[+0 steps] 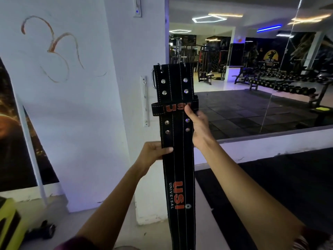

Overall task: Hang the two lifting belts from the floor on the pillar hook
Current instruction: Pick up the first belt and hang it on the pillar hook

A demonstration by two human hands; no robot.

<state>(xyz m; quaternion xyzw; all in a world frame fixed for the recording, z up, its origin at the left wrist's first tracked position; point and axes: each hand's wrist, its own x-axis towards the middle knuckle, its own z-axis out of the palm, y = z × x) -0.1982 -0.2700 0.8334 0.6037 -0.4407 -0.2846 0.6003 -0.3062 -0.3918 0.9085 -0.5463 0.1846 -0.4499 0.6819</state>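
1 view only, head-worn, wide-angle. Looks forward and slightly down from the person's own eye line, close to the white pillar (pixel 137 98) straight ahead. Both forearms reach in from the bottom edge, the left hand (pixel 155 152) and right hand (pixel 198 127) near the centre, holding up a black belt (pixel 177 168). Takes in a painted wall (pixel 54 105) at left, a mirror (pixel 252 78) at right, floor (pixel 158 231) along the bottom. Straight edges bowed toward the borders.

I see the belt (pixel 177 134) filling the middle, upright before the white pillar (pixel 126 69). Left of it a hook rail (pixel 145 101) juts out; bare wall farther left. Right, a mirror (pixel 252 69) blocks reach.
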